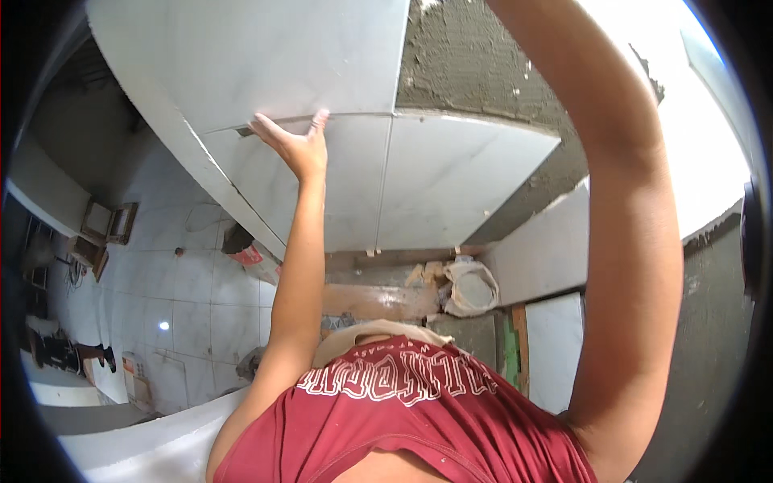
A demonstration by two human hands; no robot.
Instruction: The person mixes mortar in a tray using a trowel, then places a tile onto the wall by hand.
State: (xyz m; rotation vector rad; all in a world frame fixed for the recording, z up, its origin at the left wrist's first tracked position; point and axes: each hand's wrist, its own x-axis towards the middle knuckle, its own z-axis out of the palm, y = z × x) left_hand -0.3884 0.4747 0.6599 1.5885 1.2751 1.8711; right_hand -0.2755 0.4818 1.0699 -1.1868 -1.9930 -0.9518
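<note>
Left hand [296, 146] at 11 o'clock, fingers spread wide, palm flat on the lower edge of the large white glossy wall tile [274, 56], right at its seam with the white tile below [354, 185]. Right arm [628, 241] runs up at 2 o'clock; its hand is out of frame, can't tell its state. Bare grey rough mortar wall [475, 64] at 12 o'clock, right of the tile. White bucket [471, 288] on the floor near centre.

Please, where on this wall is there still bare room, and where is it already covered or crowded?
The rough grey mortar patch is bare, bordered by the upper white tile on its left and the lower tiles beneath. The left hand presses the upper tile's lower edge. Below, around the white sack, the floor is crowded. The right hand is out of view.
</note>
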